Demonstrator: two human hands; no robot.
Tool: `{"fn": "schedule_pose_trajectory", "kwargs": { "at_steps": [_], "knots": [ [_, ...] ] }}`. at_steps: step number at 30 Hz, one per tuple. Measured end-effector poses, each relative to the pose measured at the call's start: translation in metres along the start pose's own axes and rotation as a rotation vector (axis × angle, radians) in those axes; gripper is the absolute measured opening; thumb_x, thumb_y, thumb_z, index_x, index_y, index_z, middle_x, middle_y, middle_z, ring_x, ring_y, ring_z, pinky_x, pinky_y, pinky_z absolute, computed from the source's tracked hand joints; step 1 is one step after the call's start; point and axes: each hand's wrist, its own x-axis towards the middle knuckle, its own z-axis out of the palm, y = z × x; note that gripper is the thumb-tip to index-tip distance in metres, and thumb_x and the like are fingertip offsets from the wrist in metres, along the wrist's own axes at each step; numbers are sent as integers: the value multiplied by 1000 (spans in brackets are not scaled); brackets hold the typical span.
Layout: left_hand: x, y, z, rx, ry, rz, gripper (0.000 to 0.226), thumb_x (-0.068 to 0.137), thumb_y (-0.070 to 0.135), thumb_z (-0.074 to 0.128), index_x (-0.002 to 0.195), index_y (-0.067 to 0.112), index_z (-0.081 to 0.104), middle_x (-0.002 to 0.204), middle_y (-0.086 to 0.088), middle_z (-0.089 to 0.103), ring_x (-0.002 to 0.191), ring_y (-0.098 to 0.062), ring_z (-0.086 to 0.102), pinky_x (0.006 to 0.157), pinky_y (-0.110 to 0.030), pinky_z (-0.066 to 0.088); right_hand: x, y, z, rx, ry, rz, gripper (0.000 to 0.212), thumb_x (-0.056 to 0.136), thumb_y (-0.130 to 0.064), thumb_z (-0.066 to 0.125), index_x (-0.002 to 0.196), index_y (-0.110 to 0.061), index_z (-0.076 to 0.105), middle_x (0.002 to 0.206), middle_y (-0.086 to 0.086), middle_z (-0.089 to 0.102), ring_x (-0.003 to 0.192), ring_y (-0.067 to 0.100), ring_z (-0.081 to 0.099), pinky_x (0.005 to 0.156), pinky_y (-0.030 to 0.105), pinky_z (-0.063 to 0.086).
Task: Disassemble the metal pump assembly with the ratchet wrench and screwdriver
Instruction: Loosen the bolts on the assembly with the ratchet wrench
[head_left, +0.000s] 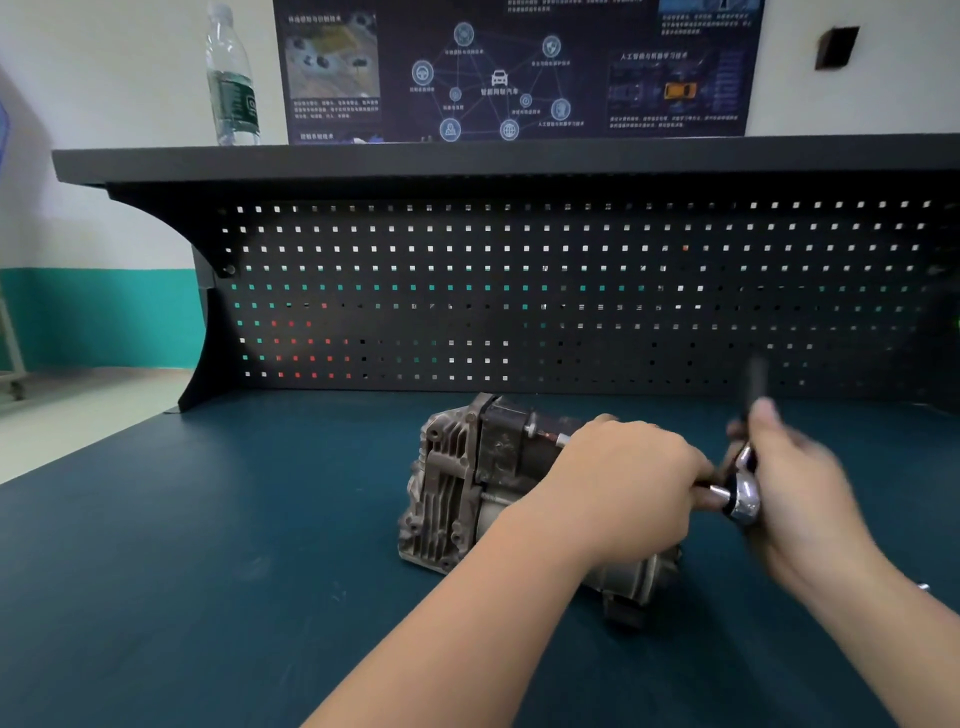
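Observation:
The metal pump assembly (457, 483) lies on its side on the blue-green bench mat, its finned grey casting to the left and its motor end to the right. My left hand (623, 478) lies over the pump's right part, fingers curled around the socket extension by the ratchet head. The chrome ratchet wrench (744, 493) sticks out to the right of the pump, its dark handle pointing up and blurred. My right hand (795, 467) grips that handle and is blurred. No screwdriver is in view.
A dark pegboard back panel (519, 291) rises behind the bench, topped by a shelf (467, 156) carrying a water bottle (232, 78). A poster hangs on the wall above. The bench's left edge runs diagonally at the left, with floor beyond it.

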Motion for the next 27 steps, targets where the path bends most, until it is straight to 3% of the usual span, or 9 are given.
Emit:
{"fn": "schedule_pose_trajectory", "kwargs": {
  "at_steps": [2,4,6,10,12,17,19,23,27],
  "knots": [
    [0,0,-4,-20,-9,-8,21,97,33,46,103,25,65,99,2,67,86,-25,57,69,-32,31,-2,-10,-2,-92,-45,-399,38,95,-54,42,73,-27,57,51,-6,46,44,9,42,42,24,34],
    [0,1,-5,-2,2,-9,20,97,31,47,100,23,65,95,1,66,77,-24,51,67,-31,27,-6,-14,-2,-126,-85,-495,42,87,-68,43,74,-32,58,53,-6,48,47,10,44,44,25,36],
    [-1,1,-4,38,15,-16,18,96,30,48,98,24,65,91,2,64,70,-22,43,66,-30,24,-8,-11,1,-106,-22,-385,41,90,-63,43,73,-28,58,53,-6,46,47,11,41,46,27,35],
    [-3,2,-2,85,31,-38,11,94,28,51,93,25,62,92,2,63,68,-20,39,66,-29,24,-5,5,6,237,-66,359,33,98,-38,48,76,-12,49,52,1,41,29,9,30,34,17,26],
    [-1,2,-1,79,21,-17,12,95,28,50,92,24,60,93,2,63,71,-21,45,73,-31,32,-3,4,5,266,-64,295,33,98,-37,48,77,-12,51,50,-2,42,31,9,33,34,18,29],
    [-1,-1,-3,12,7,9,18,98,32,46,104,22,60,99,1,66,77,-22,52,79,-33,34,-7,-16,1,-108,-71,-447,36,91,-55,42,74,-27,58,49,-6,48,42,6,44,42,21,37],
    [-2,-1,-1,48,37,9,16,97,31,47,100,23,60,94,2,65,67,-21,42,73,-31,30,-8,-12,1,-76,-3,-317,37,94,-51,45,72,-24,58,48,-7,47,41,6,41,44,24,36],
    [-2,-2,2,134,79,-5,10,95,27,48,88,25,55,85,4,58,65,-18,34,70,-29,27,-8,4,3,258,-94,419,31,99,-29,45,73,-13,46,52,1,41,25,8,24,32,16,22],
    [-1,0,-1,32,12,8,21,98,36,44,103,25,62,100,4,66,85,-20,56,80,-33,36,-5,-9,1,41,7,-21,34,100,-37,45,74,-17,55,50,-3,44,38,8,39,43,20,36]
  ]
}}
